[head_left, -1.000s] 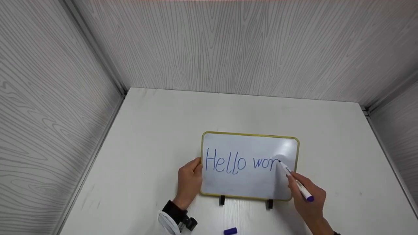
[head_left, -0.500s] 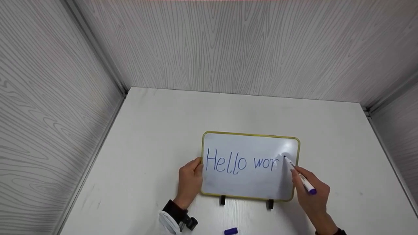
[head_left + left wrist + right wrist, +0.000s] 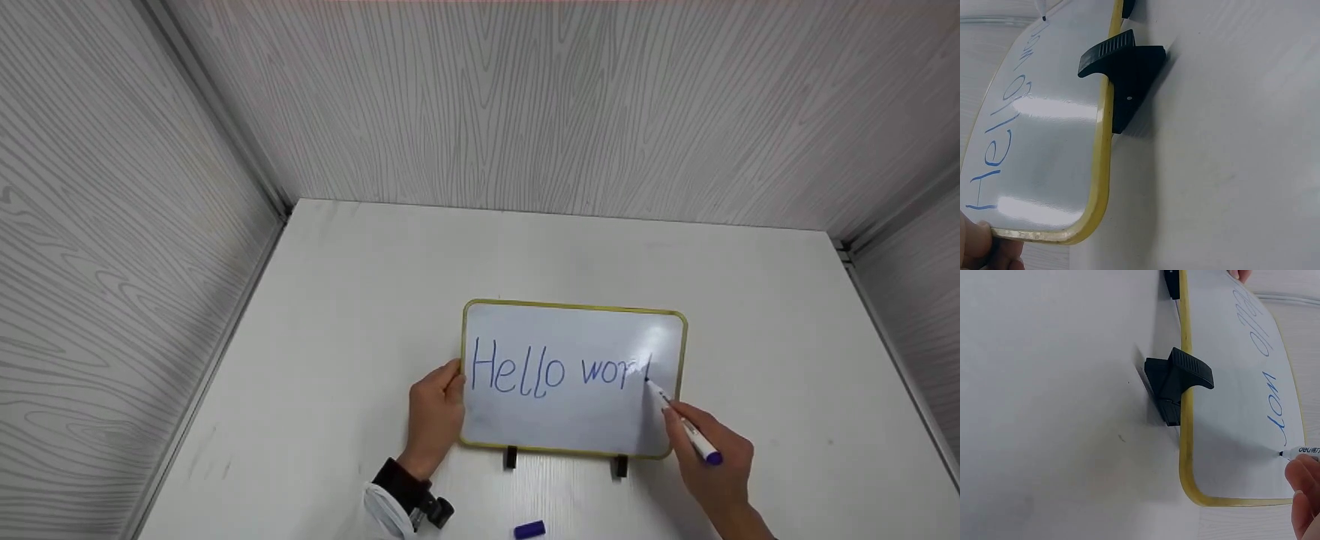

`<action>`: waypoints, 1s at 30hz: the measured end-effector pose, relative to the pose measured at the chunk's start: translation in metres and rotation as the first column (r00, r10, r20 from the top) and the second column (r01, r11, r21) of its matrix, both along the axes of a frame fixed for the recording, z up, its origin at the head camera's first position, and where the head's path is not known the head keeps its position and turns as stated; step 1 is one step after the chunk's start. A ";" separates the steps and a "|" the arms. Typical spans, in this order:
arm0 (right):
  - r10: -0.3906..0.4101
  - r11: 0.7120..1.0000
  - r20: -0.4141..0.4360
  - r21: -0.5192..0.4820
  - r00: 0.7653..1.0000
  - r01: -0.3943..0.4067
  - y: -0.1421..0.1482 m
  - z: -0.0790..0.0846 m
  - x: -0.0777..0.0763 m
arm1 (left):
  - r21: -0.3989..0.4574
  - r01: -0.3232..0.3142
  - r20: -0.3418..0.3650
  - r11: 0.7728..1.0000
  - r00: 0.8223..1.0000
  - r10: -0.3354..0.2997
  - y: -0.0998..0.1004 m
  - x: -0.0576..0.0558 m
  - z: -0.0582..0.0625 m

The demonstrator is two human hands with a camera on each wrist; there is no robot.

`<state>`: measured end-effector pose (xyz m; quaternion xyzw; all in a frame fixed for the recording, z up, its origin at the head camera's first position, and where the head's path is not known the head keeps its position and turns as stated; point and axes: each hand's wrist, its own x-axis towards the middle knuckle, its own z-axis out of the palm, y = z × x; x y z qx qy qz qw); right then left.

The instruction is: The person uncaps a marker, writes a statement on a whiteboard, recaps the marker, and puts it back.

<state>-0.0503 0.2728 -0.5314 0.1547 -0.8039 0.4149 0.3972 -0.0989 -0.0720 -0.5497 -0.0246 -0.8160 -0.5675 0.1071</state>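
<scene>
A small whiteboard with a yellow frame stands on black clip feet, bearing "Hello wor" and a fresh stroke in blue. My left hand grips its left edge; in the left wrist view the thumb lies on the front and fingers curl behind the frame. My right hand pinches a white marker with a purple end, its dark tip at the lower part of the new stroke after the "r". The right wrist view shows the marker's tip end at the board and the fingers around its barrel.
A purple marker cap lies on the white table near the front, below the board. Grey wood-grain panels rise behind and on both sides. A black wrist strap circles the left wrist.
The right hand lifted from the "r", moved slightly right and up, then came down, leaving a new slanted stroke. The left hand keeps its hold on the board.
</scene>
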 end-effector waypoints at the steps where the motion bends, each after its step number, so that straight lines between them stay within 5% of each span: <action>1: -0.006 1.000 0.009 0.007 1.000 0.006 0.000 -0.001 0.001 | 0.005 0.000 0.003 1.000 1.000 0.000 0.000 0.000 0.000; 13: -0.004 0.999 0.063 0.034 0.998 0.002 0.002 -0.014 0.019 | 0.037 0.001 0.030 0.999 1.000 -0.002 0.001 -0.001 -0.002; 21: -0.057 0.997 0.060 0.051 0.997 0.054 0.000 -0.007 0.023 | 0.041 0.007 0.048 0.999 0.999 -0.009 0.001 -0.001 0.000; 30: 0.012 0.998 0.001 -0.055 1.000 -0.012 0.015 -0.012 0.016 | -0.035 -0.012 -0.027 0.999 1.000 0.011 -0.001 -0.001 0.000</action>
